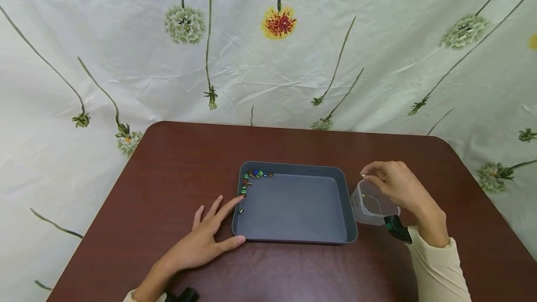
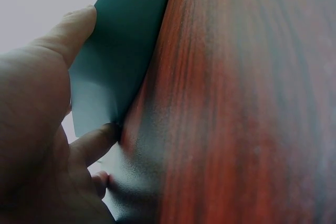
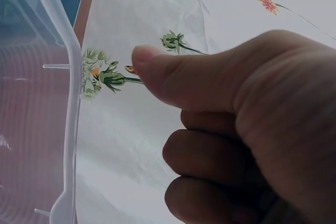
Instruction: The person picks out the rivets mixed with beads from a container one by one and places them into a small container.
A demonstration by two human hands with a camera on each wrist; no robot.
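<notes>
A grey rectangular tray [image 1: 293, 204] lies on the table. Small shiny pieces [image 1: 260, 173] in green, blue, red and gold line its far-left corner, along the back and left walls. My left hand [image 1: 203, 241] rests spread at the tray's left side, index fingertip at the left rim and thumb at the front-left corner. One small piece [image 1: 241, 210] lies below that index finger. Above a clear plastic container [image 1: 369, 218], right of the tray, my right hand [image 1: 390, 183] pinches a tiny gold-coloured piece [image 3: 129, 69] between thumb and finger, mostly hidden by the thumb.
The dark red-brown table [image 1: 193, 153] has rounded far corners. Behind it hangs a white cloth [image 1: 251, 59] printed with flowers. The clear container stands close against the tray's right side, with its open top facing up.
</notes>
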